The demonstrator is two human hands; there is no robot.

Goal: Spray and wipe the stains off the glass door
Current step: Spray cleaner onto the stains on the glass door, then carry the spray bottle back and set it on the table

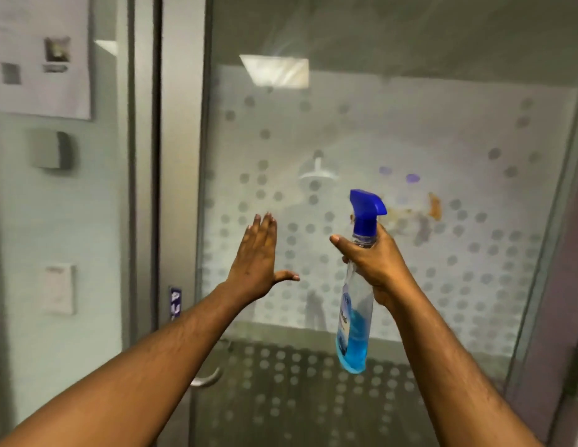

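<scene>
The glass door (442, 130) fills the view ahead, frosted with rows of grey dots. Orange-brown stains (434, 206) and two purple smudges (412, 178) mark the glass right of centre. My right hand (374, 259) grips the neck of a clear spray bottle (355, 317) with blue liquid and a blue trigger head (366, 204), held upright just left of the stains. My left hand (257, 259) is raised flat, fingers together and thumb out, palm toward the glass, holding nothing. No cloth is in view.
A metal door frame (181, 156) runs down left of the glass, with a curved handle (207, 379) low down. On the wall to the left hang a paper notice (42, 56), a grey box (52, 150) and a white switch plate (60, 288).
</scene>
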